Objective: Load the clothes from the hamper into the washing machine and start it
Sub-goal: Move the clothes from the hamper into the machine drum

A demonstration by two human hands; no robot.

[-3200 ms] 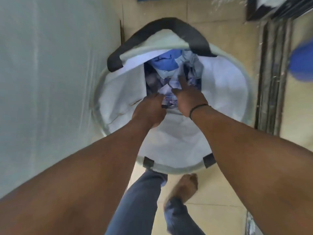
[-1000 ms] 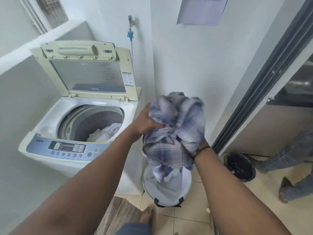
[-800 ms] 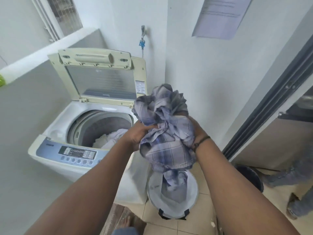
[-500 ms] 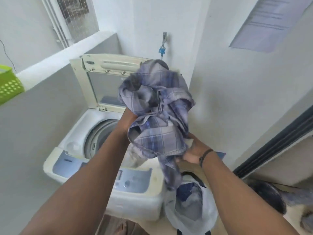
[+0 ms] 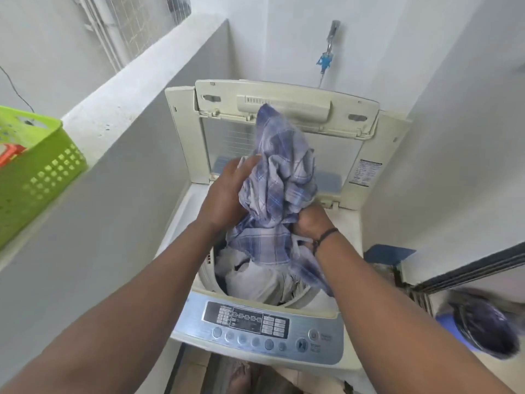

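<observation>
Head view: both hands grip a bunched blue-and-white plaid cloth (image 5: 279,191) over the open white top-load washing machine (image 5: 264,331). Left hand (image 5: 227,194) clutches its side, right hand (image 5: 311,221) its lower part; pale clothes (image 5: 255,277) lie in the drum

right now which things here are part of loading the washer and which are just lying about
Part of the job:
plaid shirt, gripped by left hand and right hand
washing machine, lid up
pale clothes in the drum
control panel

Lying about:
green basket on the ledge
wall tap
dark bucket on the floor
</observation>
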